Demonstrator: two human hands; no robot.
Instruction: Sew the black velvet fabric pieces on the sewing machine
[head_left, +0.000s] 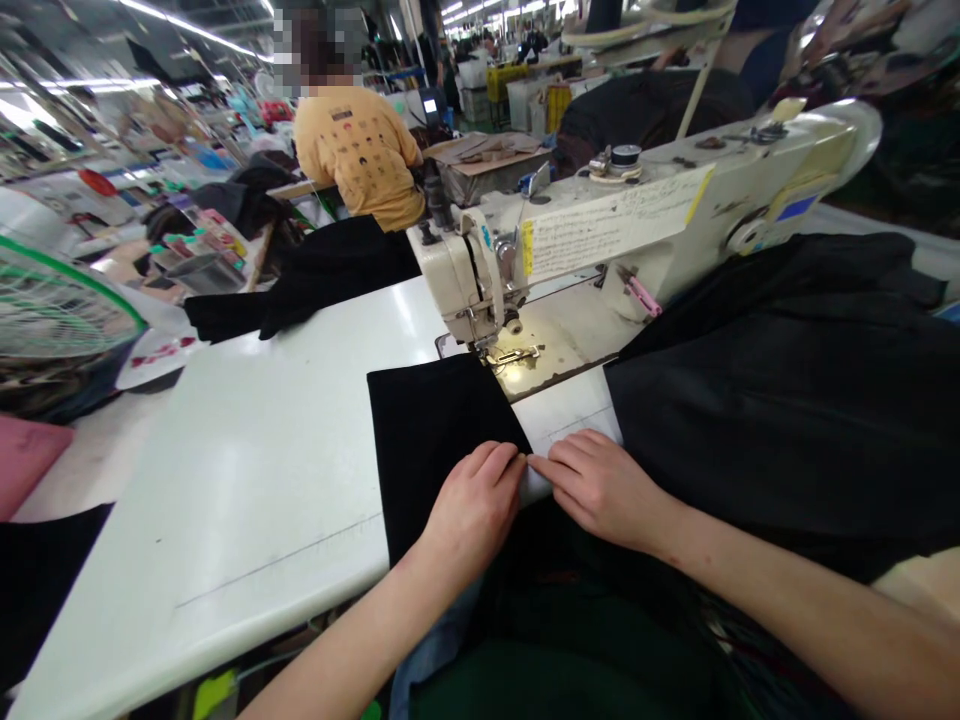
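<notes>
Across a smooth white counter [262, 450] lies one flat, matte black cloth [435, 430], its far end beside the needle of one metal sewing machine [675, 250]. Two bare hands meet at its right edge: the left hand [476, 505] has its grip pinched on the cloth; the right hand [600, 490] points one finger there, its grip's closure unclear.

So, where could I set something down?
Bare: the glossy white tabletop left of the flat black cloth panel, short of the rumpled black heap behind. Crowded: the right side, under large black fabric, and around both hands by the cream sewing machine.
</notes>
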